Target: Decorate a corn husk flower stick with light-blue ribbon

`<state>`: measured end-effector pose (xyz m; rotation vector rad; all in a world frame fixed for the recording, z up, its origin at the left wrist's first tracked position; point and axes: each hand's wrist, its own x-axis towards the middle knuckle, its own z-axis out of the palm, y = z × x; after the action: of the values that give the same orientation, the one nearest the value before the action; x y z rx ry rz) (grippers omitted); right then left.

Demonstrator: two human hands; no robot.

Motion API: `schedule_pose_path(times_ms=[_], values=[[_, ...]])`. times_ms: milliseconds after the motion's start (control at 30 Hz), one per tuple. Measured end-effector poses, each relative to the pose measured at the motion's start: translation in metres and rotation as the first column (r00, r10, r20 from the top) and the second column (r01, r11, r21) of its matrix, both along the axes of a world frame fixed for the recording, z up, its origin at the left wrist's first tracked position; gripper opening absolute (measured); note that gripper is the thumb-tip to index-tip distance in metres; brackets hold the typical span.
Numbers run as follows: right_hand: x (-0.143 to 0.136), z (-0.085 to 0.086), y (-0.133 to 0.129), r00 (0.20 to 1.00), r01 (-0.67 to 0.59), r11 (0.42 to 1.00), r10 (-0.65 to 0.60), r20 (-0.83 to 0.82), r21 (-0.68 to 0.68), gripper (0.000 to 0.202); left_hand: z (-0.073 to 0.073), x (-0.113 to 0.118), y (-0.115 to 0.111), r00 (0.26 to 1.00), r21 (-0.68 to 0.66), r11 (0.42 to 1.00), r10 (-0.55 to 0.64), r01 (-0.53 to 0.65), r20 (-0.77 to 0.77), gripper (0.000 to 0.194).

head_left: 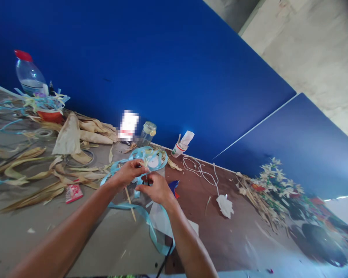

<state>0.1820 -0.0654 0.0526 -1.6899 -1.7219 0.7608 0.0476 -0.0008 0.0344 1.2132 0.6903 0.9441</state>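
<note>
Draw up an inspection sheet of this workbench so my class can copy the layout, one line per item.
Surface: table, grey part at left, brown part at right.
Job's things: light blue ribbon looped around the hands; small pale piece between fingers.
Clutter: dry husks, pink packet, lidded jar, red-capped bottle, cup.
Grips: left grip pinches the small pale piece; right grip close below, its hold unclear.
Cables: white cable loosely looped on the brown part.
Surroundings: blue panel behind the table; pale wall beyond.
</note>
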Motion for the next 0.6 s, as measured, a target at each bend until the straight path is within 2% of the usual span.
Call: schedule_pose_path(times_ms=[67, 133, 233, 300, 367, 467, 600], values=[[0.009, -0.004, -0.004, 0.990, -0.063, 0.997, 0.057, -0.126, -0.048, 0.035, -0.001, -0.001, 0.001, 1.000, -0.012, 1.000, -0.008, 0.009, 0.016, 0.028], [0.018, -0.008, -0.006, 0.929, -0.071, 0.992, 0.029, -0.368, -0.103, 0.038, -0.002, -0.002, 0.001, 0.999, -0.020, 1.000, -0.019, 0.020, 0.045, 0.028], [0.026, -0.014, -0.004, 0.690, -0.076, 0.976, -0.095, -0.718, -0.202, 0.035, -0.003, -0.002, 0.002, 0.997, -0.040, 0.999, -0.028, 0.032, 0.078, 0.029], [0.025, -0.016, -0.001, 0.536, -0.117, 0.960, -0.154, -0.830, -0.253, 0.033, -0.002, -0.002, 0.002, 0.995, -0.059, 0.997, -0.038, 0.044, 0.092, 0.029], [0.020, -0.016, 0.004, 0.457, -0.161, 0.947, -0.179, -0.871, -0.279, 0.029, -0.001, -0.002, 0.001, 0.993, -0.083, 0.994, -0.058, 0.067, 0.107, 0.028], [0.011, -0.016, 0.009, 0.424, -0.180, 0.939, -0.194, -0.885, -0.292, 0.026, -0.001, -0.001, 0.000, 0.987, -0.103, 0.988, -0.106, 0.118, 0.120, 0.027], [0.004, -0.013, 0.010, 0.467, -0.129, 0.953, -0.184, -0.865, -0.273, 0.026, -0.007, 0.000, 0.002, 0.989, -0.080, 0.991, -0.100, 0.109, 0.107, 0.025]])
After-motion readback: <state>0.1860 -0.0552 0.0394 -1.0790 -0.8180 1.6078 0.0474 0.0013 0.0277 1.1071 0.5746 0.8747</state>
